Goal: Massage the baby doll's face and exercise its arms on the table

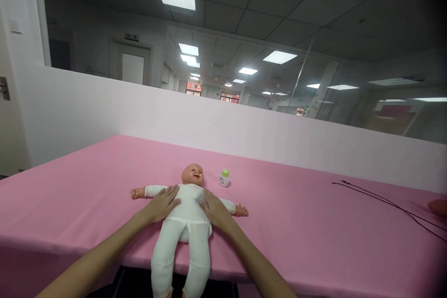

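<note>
My left hand [161,205] lies flat and unclenched on the doll [186,216], palm on the near side of its chest, fingers spread toward the middle. The doll is on its back on the pink tabletop [87,186], head away from me, legs hanging over the near edge. My right hand [214,209] lies just as flat on the other side of the chest, grasping nothing. I judge that even, light pressure from both palms suits this best, keeping the torso between the two grips. Just beyond the doll's head stands a small bottle [224,178], and far right runs a black cable [391,205].
</note>
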The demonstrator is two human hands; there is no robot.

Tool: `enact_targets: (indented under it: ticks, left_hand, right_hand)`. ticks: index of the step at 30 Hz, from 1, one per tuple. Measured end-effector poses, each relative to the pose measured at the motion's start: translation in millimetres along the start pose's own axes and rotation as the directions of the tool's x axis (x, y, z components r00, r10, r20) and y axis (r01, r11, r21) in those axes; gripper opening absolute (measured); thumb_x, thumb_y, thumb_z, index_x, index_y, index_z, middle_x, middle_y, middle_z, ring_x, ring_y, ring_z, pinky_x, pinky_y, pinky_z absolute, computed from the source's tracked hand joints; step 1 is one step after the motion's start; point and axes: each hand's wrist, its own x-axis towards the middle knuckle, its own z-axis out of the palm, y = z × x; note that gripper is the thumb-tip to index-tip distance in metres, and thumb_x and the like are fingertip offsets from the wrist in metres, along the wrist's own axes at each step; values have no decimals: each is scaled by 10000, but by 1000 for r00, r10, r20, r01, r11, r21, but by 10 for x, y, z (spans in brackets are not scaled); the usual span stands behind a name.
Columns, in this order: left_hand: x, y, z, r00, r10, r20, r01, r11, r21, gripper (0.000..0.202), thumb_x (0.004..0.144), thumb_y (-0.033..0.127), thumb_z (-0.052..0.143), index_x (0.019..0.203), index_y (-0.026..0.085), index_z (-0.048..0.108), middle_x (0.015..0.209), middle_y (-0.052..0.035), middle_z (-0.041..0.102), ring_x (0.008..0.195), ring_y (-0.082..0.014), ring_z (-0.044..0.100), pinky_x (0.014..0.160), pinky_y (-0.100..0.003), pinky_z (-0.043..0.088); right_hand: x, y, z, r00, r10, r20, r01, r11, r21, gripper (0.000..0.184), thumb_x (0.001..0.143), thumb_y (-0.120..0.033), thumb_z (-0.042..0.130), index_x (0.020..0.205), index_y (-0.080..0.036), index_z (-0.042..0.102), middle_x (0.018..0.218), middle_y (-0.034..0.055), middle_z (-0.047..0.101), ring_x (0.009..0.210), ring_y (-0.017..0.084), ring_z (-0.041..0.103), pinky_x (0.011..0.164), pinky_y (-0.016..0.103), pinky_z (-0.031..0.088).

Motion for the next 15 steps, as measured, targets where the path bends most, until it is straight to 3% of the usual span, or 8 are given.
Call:
enact_targets:
  ticks: [4, 6, 8, 10, 12, 15]
  left_hand:
    - [-194, -238, -52, 995, -82, -56, 89, 985, 146, 606, 1076, 478, 332, 1573, 169, 487, 1655, -159, 432, 1542, -370, 369, 1237, -586, 236]
    - [-337, -461, -172, 980, -159, -121, 183, 957, 227, 591, 1042, 475, 414, 1553, 197, 516, 1644, -167, 451, 1517, -420, 383, 1217, -651, 192]
    - [-460, -659, -334, 952, -274, -138, 300, 927, 224, 560, 1012, 462, 455, 1492, 196, 568, 1560, -192, 552, 1425, -437, 486, 1178, -688, 207]
    - [-541, -798, -492, 925, -370, -83, 379, 912, 158, 456, 978, 442, 476, 1286, 173, 677, 1356, -202, 694, 1226, -412, 626, 1082, -647, 345]
    - [-572, -873, -605, 917, -398, -20, 398, 915, 57, 321, 927, 429, 516, 1020, 181, 698, 1096, -159, 761, 980, -350, 687, 907, -517, 464]
    - [-520, -888, -669, 916, -391, -84, 367, 905, -213, 226, 844, 410, 597, 928, 210, 662, 902, -74, 742, 824, -282, 676, 741, -378, 470]
  right_hand:
    - [-147, 258, -142, 992, 123, -7, -120, 959, -258, 452, 1089, -445, 346, 1149, -199, 721, 1181, 149, 749, 1088, 308, 663, 997, 427, 439]
    - [-253, 458, -299, 984, 169, -49, -174, 900, -400, 427, 1085, -357, 345, 1088, -184, 735, 1165, 175, 741, 1094, 317, 651, 985, 428, 432]
    - [-345, 610, -460, 964, 238, -119, -266, 836, -480, 408, 1072, -357, 382, 1093, -174, 746, 1191, 208, 720, 1154, 340, 629, 970, 432, 437]
    - [-405, 688, -590, 914, 363, -183, -405, 772, -489, 452, 1052, -462, 429, 1062, -151, 756, 1193, 247, 701, 1197, 386, 609, 939, 453, 454]
    - [-431, 710, -668, 850, 495, -179, -520, 739, -428, 539, 1014, -586, 460, 983, -130, 745, 1156, 270, 701, 1167, 420, 626, 896, 476, 474]
    - [-431, 702, -680, 803, 592, -65, -593, 786, -173, 489, 894, -656, 620, 915, -169, 658, 977, 198, 740, 913, 355, 703, 768, 435, 499]
